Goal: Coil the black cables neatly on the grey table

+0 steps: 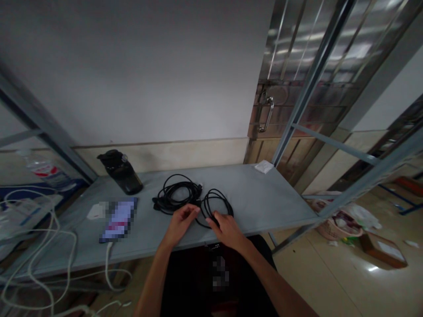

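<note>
A black cable lies on the grey tabletop in two groups of loops: a thick larger coil [176, 197] on the left and a smaller loose coil [220, 196] on the right. My left hand [181, 221] is at the near edge of the larger coil, thumb and forefinger pinched together on the cable where it runs between the two coils. Around the near side of the smaller coil, my right hand [226, 226] is closed with its fingers curled over the loops. A cable plug [200, 187] sticks out at the larger coil's right side.
A dark bottle [122, 174] stands at the back left, with a phone [119, 219] and its white cable [108, 259] nearer. A white adapter [95, 211] lies beside the phone. Crumpled paper [264, 166] sits at the back right corner. Metal posts [294, 119] flank the table.
</note>
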Demonstrator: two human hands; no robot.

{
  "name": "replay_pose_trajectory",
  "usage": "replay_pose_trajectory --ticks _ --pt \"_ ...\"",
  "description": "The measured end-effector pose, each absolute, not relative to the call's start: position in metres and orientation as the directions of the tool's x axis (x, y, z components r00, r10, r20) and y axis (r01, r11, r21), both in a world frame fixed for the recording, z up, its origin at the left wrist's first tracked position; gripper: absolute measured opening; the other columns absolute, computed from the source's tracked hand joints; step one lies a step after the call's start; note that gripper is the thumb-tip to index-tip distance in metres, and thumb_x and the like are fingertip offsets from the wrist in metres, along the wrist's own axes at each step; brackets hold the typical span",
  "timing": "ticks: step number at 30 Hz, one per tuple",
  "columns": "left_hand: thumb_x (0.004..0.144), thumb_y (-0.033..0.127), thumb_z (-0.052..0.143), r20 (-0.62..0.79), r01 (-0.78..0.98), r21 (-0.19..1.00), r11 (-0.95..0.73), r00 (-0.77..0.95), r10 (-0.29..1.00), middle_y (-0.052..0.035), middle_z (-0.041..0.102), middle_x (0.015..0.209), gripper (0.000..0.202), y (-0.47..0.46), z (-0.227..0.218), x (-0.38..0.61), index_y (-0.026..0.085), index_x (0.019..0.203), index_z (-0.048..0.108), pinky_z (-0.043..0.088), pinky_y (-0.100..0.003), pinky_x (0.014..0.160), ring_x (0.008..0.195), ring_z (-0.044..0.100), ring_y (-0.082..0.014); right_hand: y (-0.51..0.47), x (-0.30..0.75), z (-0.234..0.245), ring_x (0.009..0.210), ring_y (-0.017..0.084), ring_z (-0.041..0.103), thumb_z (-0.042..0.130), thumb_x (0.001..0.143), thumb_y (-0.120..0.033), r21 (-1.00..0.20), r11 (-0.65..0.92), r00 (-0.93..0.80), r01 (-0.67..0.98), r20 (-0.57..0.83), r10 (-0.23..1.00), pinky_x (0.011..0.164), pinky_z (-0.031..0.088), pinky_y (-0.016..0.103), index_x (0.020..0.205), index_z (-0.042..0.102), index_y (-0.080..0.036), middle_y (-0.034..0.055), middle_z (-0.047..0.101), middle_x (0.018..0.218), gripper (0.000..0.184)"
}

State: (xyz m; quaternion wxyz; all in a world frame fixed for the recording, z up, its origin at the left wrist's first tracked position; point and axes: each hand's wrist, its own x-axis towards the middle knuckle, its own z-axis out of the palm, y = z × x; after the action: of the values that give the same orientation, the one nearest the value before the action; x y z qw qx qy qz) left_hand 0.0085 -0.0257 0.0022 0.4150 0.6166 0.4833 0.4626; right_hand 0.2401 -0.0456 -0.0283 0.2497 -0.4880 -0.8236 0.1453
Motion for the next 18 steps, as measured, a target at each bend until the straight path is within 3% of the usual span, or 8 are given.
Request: replay_pose_trajectory --ticks 6,10,14,18 --pt "0.098 0.066 0.072 0.176 0.342 0.909 -0.238 0.202 0.963 -0.0032 0.070 0.082 0.047 -0.024 -0.001 0.016 0.020 0.086 0.078 0.046 -0.032 0.075 0.080 0.059 -0.0215 -0.046 0.243 -0.026 0.090 0.025 0.077 0.046 0.122 -0.054 -0.481 0.522 -0.454 0.704 0.259 0.852 0.081 0.049 0.031 0.119 0.070 -0.021 0.0076 0.079 0.093 0.041" --pt "0.095 0.064 0.075 0.133 0.323 0.924 -0.206 0.231 0.964 -0.0001 0.061 0.076 0.046 -0.022 -0.003 0.015 0.021 0.079 0.070 0.043 -0.031 0.072 0.075 0.054 -0.0195 -0.048 0.244 -0.026 0.092 0.026 0.078 0.048 0.121 -0.056 -0.496 0.550 -0.477 0.672 0.277 0.834 0.083 0.050 0.032 0.116 0.069 -0.021 0.0080 0.078 0.093 0.041" --pt "0.093 0.067 0.077 0.126 0.230 0.961 -0.155 0.135 0.983 0.0031 0.050 0.070 0.051 -0.021 -0.005 0.010 0.023 0.073 0.058 0.036 -0.029 0.066 0.070 0.045 -0.0172 -0.048 0.244 -0.030 0.089 0.026 0.077 0.044 0.121 -0.056 -0.621 0.496 -0.405 0.608 0.294 0.866 0.081 0.051 0.033 0.118 0.065 -0.023 0.0076 0.078 0.096 0.040" --pt "0.095 0.065 0.076 0.125 0.086 0.988 -0.126 0.019 0.992 0.0001 0.063 0.078 0.046 -0.022 -0.005 0.006 0.024 0.078 0.062 0.042 -0.030 0.074 0.076 0.053 -0.0188 -0.042 0.244 -0.032 0.083 0.024 0.076 0.033 0.122 -0.058 -0.809 0.413 -0.249 0.418 0.335 0.909 0.082 0.053 0.034 0.109 0.062 -0.027 0.0048 0.077 0.088 0.045"
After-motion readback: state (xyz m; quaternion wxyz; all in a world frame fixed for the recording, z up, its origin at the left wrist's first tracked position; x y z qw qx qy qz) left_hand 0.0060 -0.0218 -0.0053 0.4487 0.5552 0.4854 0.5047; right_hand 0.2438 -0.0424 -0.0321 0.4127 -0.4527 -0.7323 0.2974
